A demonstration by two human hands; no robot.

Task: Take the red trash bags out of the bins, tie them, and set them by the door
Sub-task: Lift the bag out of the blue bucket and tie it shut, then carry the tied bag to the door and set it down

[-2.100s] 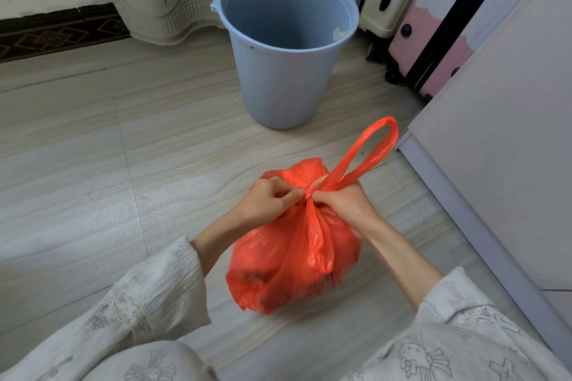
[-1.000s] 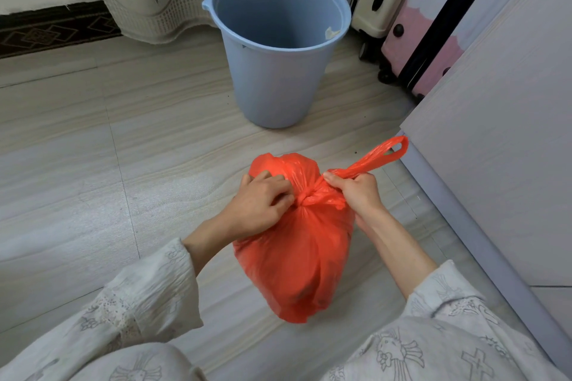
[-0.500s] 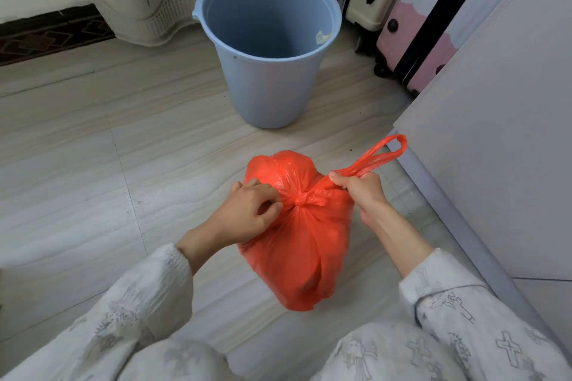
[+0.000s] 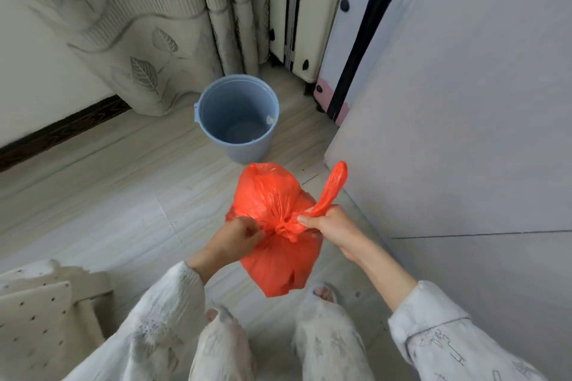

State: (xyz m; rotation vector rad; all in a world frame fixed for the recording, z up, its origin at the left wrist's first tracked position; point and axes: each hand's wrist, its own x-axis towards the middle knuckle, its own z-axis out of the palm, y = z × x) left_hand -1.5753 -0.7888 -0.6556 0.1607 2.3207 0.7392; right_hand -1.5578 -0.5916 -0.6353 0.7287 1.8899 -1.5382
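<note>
Bag (image 4: pixel 278 226): red, held up near the bin (image 4: pixel 237 120), knot being tightened.
Left hand (image 4: pixel 235 238): neck pinched as anchor.
Right hand (image 4: pixel 328 224): handle loop gripped, pulled outward.

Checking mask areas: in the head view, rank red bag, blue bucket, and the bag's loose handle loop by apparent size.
1. red bag, though it hangs nearer the camera.
2. blue bucket, slightly smaller in frame; farther off, so true order is unsure.
3. handle loop, clearly smallest.

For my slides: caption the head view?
Both hands, left hand and right hand, tighten the knot on a red trash bag near the emptied blue bin.
</note>
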